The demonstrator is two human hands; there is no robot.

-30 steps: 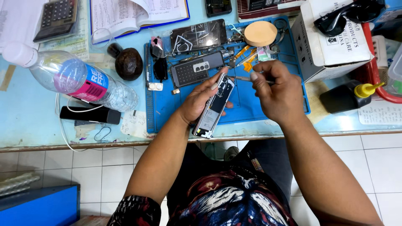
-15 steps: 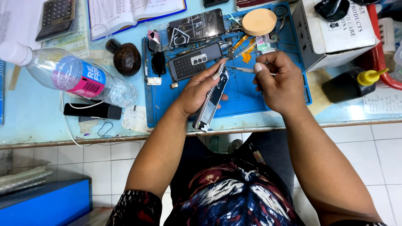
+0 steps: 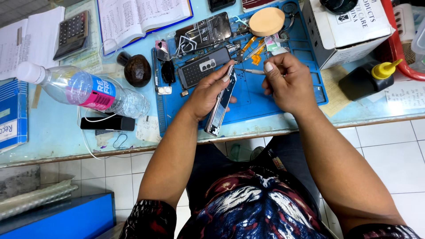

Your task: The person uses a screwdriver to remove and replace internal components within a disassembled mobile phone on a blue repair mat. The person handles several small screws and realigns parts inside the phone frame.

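Note:
My left hand (image 3: pixel 208 90) grips an opened smartphone (image 3: pixel 219 108) on edge above the blue work mat (image 3: pixel 274 104). My right hand (image 3: pixel 287 82) pinches a thin metal tool (image 3: pixel 250 71) whose tip meets the phone's upper end. Behind the hands on the mat lie another phone body with a camera block (image 3: pixel 203 67), a dark glass panel (image 3: pixel 203 32), a round tan pad (image 3: pixel 267 21) and small orange and metal tools (image 3: pixel 250 48).
A clear water bottle (image 3: pixel 84 90) lies at the left, with a black power bank and white cable (image 3: pixel 107 123) below it. A dark round object (image 3: pixel 137 70), calculator (image 3: pixel 73 28) and open ledger (image 3: pixel 141 15) sit behind. White box (image 3: pixel 349 26) and black yellow-capped bottle (image 3: pixel 365 79) at right.
Both hands have drifted slightly left on the mat with the phone and tool still in them. The tool tip stays at the phone's upper end.

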